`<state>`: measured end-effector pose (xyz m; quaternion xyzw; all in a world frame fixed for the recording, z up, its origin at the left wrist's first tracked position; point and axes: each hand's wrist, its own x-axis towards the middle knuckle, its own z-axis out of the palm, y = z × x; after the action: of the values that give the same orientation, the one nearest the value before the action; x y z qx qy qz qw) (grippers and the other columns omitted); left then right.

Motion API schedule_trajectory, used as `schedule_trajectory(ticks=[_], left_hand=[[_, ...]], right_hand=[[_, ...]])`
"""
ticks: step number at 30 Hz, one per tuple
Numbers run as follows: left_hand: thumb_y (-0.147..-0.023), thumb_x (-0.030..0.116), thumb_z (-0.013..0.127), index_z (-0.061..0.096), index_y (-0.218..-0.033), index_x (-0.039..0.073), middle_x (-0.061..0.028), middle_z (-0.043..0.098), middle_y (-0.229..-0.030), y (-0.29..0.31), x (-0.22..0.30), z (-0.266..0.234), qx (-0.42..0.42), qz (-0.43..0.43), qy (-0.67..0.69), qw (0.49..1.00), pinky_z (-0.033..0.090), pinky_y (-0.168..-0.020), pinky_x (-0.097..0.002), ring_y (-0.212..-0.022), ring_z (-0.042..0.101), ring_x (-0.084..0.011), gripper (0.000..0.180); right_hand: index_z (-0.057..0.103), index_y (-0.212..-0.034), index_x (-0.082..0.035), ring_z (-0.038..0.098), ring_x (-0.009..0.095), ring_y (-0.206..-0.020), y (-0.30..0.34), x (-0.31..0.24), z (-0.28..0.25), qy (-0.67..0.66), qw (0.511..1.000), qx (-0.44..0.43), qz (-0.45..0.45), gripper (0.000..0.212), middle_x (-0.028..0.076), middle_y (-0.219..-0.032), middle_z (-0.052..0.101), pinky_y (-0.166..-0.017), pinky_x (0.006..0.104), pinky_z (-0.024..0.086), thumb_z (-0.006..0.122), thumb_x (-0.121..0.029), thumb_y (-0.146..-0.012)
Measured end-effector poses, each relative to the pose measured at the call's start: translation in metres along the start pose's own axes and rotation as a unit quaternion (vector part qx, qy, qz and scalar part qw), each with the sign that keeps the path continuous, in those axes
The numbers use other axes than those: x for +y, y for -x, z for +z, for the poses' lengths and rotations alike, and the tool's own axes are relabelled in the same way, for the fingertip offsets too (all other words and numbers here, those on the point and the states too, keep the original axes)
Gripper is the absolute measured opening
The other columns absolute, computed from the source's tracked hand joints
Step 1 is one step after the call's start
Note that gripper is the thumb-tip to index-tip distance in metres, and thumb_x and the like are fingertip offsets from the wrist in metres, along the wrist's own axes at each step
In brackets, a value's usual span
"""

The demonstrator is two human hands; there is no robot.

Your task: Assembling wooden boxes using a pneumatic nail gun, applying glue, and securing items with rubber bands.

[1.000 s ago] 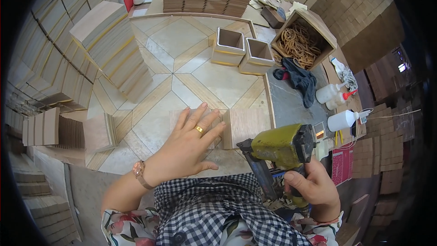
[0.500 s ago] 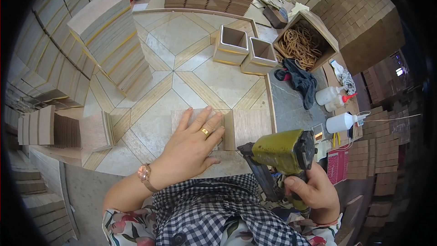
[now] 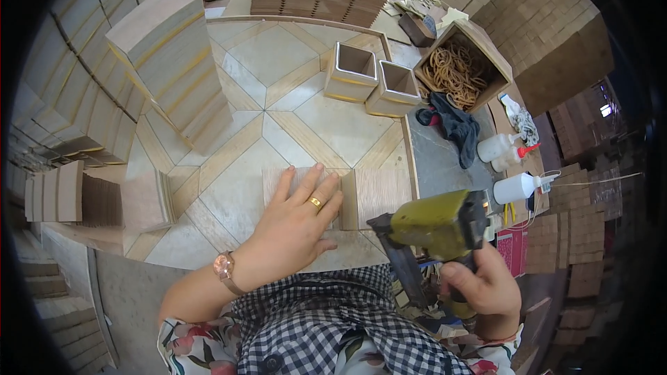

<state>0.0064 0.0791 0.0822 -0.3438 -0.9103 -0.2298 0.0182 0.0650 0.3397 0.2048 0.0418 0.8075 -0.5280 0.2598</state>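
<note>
My left hand (image 3: 295,226) lies flat with its fingers spread over a thin wooden panel (image 3: 273,184) on the table. Beside its fingertips runs a narrow wooden strip (image 3: 349,200), and a second pale panel (image 3: 384,189) adjoins that on the right. How these pieces join under the hand is hidden. My right hand (image 3: 490,288) is closed round the handle of a yellow-green nail gun (image 3: 432,221). The gun's dark nose is at the near right corner of the wooden pieces; whether it touches them I cannot tell.
Two open wooden boxes (image 3: 353,73) stand at the far right of the patterned table (image 3: 236,135). Further right are a box of rubber bands (image 3: 455,73), a dark cloth (image 3: 455,128) and white bottles (image 3: 517,189). A tall stack of panels (image 3: 170,62) rises at the left.
The nail gun and my right hand have shifted slightly, with the gun's rear end a little higher and further right. My left hand stays in place on the panel.
</note>
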Motion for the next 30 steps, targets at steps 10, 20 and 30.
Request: schedule_trajectory(ticks=[10,20,30], left_hand=[[-0.078,0.014,0.051,0.056,-0.113,-0.007,-0.0201,0.054,-0.121,-0.005,0.038,0.022,0.064,0.132,-0.112,0.983,0.039,-0.099,-0.0418,-0.119,0.049,-0.0332,0.041],[-0.078,0.016,0.052,0.057,-0.112,-0.008,-0.0206,0.056,-0.118,-0.008,0.033,0.026,0.053,0.13,-0.144,0.98,0.039,-0.1,-0.0408,-0.113,0.052,-0.0322,0.042],[-0.076,0.014,0.053,0.058,-0.109,-0.009,-0.0232,0.056,-0.115,-0.01,0.033,0.03,0.075,0.134,-0.13,0.979,0.042,-0.097,-0.0417,-0.11,0.054,-0.034,0.04]], right_hand=[[0.044,-0.121,0.001,0.052,0.008,-0.057,-0.056,-0.015,-0.015,-0.029,0.997,0.02,-0.067,0.034,0.003,-0.082,0.055,-0.052,0.0226,0.045,0.055,-0.014,-0.092],[0.044,-0.121,0.002,0.054,0.008,-0.057,-0.073,-0.027,-0.007,-0.022,0.999,0.007,-0.033,0.036,0.002,-0.082,0.055,-0.051,0.0217,0.046,0.057,-0.015,-0.092],[0.043,-0.122,-0.001,0.053,0.008,-0.056,-0.073,-0.036,-0.003,0.073,0.997,0.011,-0.039,0.037,0.002,-0.082,0.055,-0.05,0.0218,0.044,0.057,-0.015,-0.091]])
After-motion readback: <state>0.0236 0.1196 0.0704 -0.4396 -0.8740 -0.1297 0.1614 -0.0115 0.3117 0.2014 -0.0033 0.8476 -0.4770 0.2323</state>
